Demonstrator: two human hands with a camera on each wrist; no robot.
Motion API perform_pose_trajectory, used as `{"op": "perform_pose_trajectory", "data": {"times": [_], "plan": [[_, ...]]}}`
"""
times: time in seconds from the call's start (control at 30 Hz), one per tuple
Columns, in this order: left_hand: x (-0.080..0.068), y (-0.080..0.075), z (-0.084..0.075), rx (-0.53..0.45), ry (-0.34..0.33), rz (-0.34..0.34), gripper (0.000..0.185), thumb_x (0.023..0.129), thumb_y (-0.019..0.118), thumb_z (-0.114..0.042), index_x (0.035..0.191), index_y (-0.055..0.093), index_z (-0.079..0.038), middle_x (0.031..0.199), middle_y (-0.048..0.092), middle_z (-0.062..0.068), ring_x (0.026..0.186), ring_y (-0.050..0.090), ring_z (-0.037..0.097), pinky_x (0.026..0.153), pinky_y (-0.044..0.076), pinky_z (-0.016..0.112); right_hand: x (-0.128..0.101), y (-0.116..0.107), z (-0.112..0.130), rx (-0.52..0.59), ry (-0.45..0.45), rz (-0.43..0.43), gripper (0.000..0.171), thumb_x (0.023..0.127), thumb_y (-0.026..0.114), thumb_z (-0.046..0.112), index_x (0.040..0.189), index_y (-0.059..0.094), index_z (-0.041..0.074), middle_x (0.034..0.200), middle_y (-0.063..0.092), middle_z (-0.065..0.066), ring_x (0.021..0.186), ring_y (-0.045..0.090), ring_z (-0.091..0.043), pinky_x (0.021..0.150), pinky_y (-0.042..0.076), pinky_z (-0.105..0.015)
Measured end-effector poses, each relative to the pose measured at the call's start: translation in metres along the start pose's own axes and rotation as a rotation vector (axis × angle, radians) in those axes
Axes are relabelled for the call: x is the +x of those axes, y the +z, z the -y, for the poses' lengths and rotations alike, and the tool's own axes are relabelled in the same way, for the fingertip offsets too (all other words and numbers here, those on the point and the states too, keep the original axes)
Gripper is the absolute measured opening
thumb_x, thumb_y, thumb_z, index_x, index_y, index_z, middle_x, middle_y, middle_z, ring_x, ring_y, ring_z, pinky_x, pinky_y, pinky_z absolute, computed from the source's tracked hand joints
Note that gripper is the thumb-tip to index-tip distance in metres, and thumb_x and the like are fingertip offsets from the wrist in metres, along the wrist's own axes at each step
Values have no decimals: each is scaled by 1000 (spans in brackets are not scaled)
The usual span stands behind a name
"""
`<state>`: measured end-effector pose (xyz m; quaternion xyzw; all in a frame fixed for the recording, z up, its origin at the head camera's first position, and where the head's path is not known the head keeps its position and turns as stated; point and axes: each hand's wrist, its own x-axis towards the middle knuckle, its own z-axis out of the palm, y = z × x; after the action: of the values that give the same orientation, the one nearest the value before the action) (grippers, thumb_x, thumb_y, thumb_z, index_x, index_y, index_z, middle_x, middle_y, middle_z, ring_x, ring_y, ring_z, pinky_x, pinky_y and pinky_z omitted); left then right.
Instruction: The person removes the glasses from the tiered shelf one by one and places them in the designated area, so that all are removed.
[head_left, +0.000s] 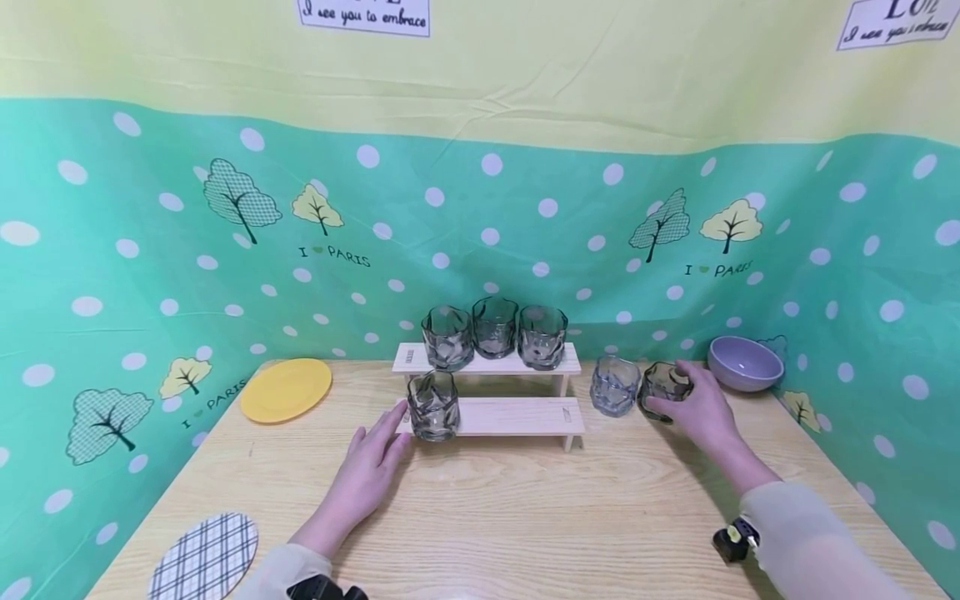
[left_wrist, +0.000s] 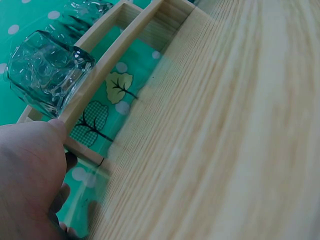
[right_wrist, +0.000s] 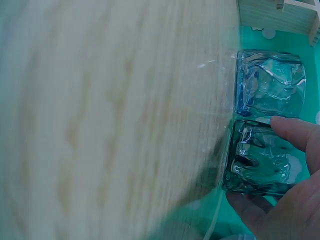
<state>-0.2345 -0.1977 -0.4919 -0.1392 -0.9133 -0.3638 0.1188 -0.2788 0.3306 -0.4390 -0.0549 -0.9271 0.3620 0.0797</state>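
In the head view my right hand (head_left: 708, 410) grips a dark grey glass (head_left: 660, 392) on the table, thumb on one side and fingers on the other. A clear bluish glass (head_left: 615, 387) stands just left of it; the right wrist view shows this dark glass (right_wrist: 260, 160) beside the bluish glass (right_wrist: 272, 85). My left hand (head_left: 366, 471) touches the left end of a two-tier wooden shelf (head_left: 517, 415), its thumb at the edge in the left wrist view. Beside those fingers, a grey glass (head_left: 433, 408) stands on the lower tier. Three grey glasses (head_left: 542, 337) occupy the upper tier.
A purple bowl (head_left: 745, 364) sits at the back right, close behind my right hand. To the back left lies a yellow plate (head_left: 287, 390), and a checked round mat (head_left: 206, 557) lies at the front left. Patterned green cloth (head_left: 480, 225) hangs around the table.
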Motion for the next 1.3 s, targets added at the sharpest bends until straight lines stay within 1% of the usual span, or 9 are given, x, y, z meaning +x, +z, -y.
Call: {"op": "perform_pose_trajectory", "data": {"times": [0.33,0.47,0.63,0.7,0.77,0.97,1.07,1.2,1.3], "plan": [[-1,-1,0,-4,0,3,58,118,54,-24,172,39,-9,170,44,19,159,38,44,131,10,73,2,4,-3,1,-19,3,108,95,90,29,171,22,-8,168,24,-43,148,33,-67,120,30,-80],[-1,0,0,-4,-1,2,58,118,55,-24,171,40,-7,170,45,19,159,39,45,131,10,73,2,4,-5,14,-17,22,112,94,91,32,172,19,-6,168,21,-45,147,33,-69,118,31,-82],[-1,0,0,-3,-6,5,58,118,55,-24,171,40,-7,170,44,19,158,39,45,131,10,73,0,-3,0,6,-32,24,122,92,93,36,175,10,-1,171,11,-45,149,27,-71,117,28,-84],[-1,0,-1,-4,-8,7,58,118,55,-25,171,39,-7,170,44,19,159,38,45,131,10,72,-1,-9,7,6,-50,6,124,92,92,36,176,8,3,174,6,-43,151,22,-71,117,25,-86],[-1,-1,-1,-3,-8,8,58,118,54,-25,171,39,-7,170,44,19,159,38,45,131,9,72,-4,-15,16,6,-74,-21,123,93,92,37,177,8,5,175,5,-41,153,21,-70,117,24,-87],[0,-2,0,0,-12,12,59,119,53,-27,172,38,-8,171,44,18,159,37,45,132,9,72,-16,-24,52,9,-164,-91,115,94,91,35,176,17,5,173,20,-39,151,30,-67,114,31,-86],[0,-2,0,3,-9,12,59,119,53,-27,172,37,-8,171,43,18,159,37,45,131,9,72,-24,-22,70,36,-203,-100,113,92,93,32,175,22,4,174,23,-36,152,31,-64,117,31,-84],[0,-1,1,1,-4,12,59,119,54,-26,172,37,-8,171,44,18,159,37,45,131,10,73,-37,-14,91,68,-245,-89,109,90,95,30,174,29,6,174,28,-31,155,32,-59,121,30,-80],[0,-1,1,-1,-3,12,59,118,54,-25,172,38,-8,170,44,18,159,37,46,131,10,73,-44,-7,106,94,-260,-70,109,89,95,30,174,31,10,177,26,-28,160,26,-57,122,26,-82]]}}
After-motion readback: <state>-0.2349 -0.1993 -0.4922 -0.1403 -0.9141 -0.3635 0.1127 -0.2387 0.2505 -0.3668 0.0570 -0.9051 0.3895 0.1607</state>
